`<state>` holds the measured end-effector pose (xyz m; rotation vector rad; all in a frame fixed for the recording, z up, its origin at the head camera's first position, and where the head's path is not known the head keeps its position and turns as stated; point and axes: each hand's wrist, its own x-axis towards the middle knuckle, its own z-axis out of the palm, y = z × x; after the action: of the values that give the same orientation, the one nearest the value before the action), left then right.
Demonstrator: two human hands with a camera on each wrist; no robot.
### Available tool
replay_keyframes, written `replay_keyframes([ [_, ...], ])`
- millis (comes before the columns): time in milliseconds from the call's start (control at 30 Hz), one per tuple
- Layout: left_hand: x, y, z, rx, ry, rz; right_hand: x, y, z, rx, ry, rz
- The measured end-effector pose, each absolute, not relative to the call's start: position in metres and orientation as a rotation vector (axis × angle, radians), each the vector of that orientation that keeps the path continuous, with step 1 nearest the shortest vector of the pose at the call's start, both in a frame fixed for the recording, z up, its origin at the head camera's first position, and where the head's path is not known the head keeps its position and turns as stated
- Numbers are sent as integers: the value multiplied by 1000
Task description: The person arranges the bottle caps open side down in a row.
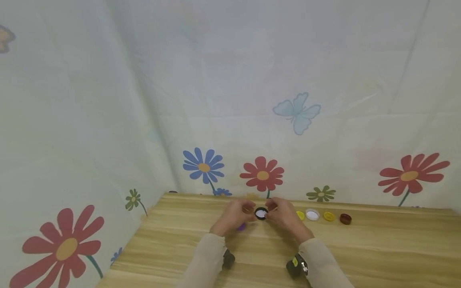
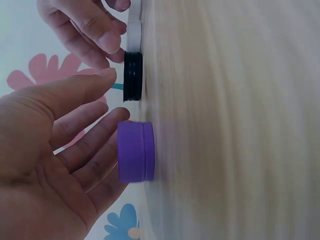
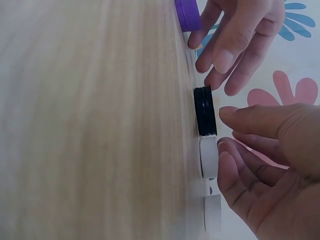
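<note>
A black screw cap [image 1: 261, 213] with a white inside lies on the wooden table between the two hands. My left hand [image 1: 233, 216] is at its left side, fingers loosely spread and the thumb tip close to the cap in the left wrist view. Beside that hand a purple cap [image 2: 136, 151] sits on the table, partly covered by the hand in the head view. My right hand [image 1: 286, 216] is at the black cap's right side, thumb and fingers apart, fingertips near the rim. Next to the black cap, a white cap [image 3: 209, 158] appears by the right fingertips.
Farther right in the same row lie a yellow cap [image 1: 300, 215], a white cap [image 1: 312, 215], another yellow cap [image 1: 329, 216] and a dark red-brown cap [image 1: 345, 219]. Behind the table's [image 1: 389, 240] back edge hangs a flower-printed cloth [image 1: 230, 80].
</note>
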<state>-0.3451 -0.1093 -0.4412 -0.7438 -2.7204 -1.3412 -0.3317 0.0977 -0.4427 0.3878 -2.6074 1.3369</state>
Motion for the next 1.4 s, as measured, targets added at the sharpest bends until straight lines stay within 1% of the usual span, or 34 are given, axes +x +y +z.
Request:
replay_keyframes([
  [233, -346, -100, -444, -699, -2726, -1308, -333, 99, -445, 394, -2634, 1307],
  [467, -349, -100, -445, -684, -2721, -1259, -334, 95, -445, 342, -2708, 1248],
  [800, -349, -99, -444, -681, -2759, -1225, -335, 94, -446, 427, -2693, 1152],
  [1133, -348, -100, -446, -666, -2754, -1289, -336, 94, -450, 447, -2691, 1158],
  [1400, -348, -102, -445, -676, -2700, -1359, -334, 93, -444, 452, -2678, 1157],
])
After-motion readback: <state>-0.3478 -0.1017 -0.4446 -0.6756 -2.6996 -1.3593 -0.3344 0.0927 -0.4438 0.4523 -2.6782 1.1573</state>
